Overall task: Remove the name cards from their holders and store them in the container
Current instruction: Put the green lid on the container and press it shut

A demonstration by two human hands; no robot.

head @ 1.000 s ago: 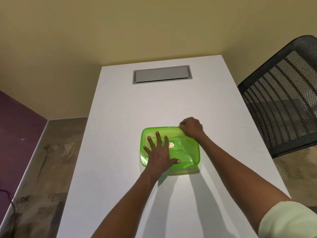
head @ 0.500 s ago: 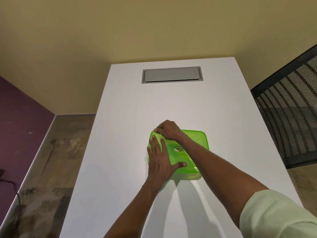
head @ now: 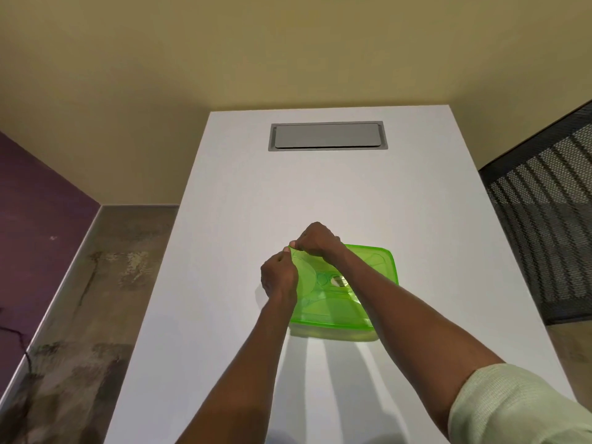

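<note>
**Working the lid corner on that green box**

So the box [head: 346,302] is sitting on the white worktop [head: 320,187], well on the near side of the grey hatch [head: 327,136] and a bit to the right of it. Its lid [head: 368,261] is on, see-through green, with a small round sticker [head: 338,280] showing in the middle.

Both hands are meeting at the box's far left corner. The left hand [head: 278,278] is curling in from the left side with its fingertips pinching at the corner edge. The right hand [head: 317,240] is reaching across the top of the box, fingers bunched tight and gripping the lid's lip at that same corner. Neither hand is spread flat, both are closed down into small pinches on the rim. I can't tell whether the corner is actually lifting or being pressed down.

No name cards or holders are showing anywhere, and I can't make out any through the plastic.

My guess on handling: thin plastic like this is going to be light and bendy, so the lid will be flexing rather than popping off in one piece. It's also glossy, so probably slippery, and the whole box will likely be sliding on that smooth worktop unless one hand is bracing it. The corner lip looks like the right place to grab, since it's the only edge sticking out. Peeling round the rim from there should be safer than yanking, otherwise the box could be tipping up.
</note>
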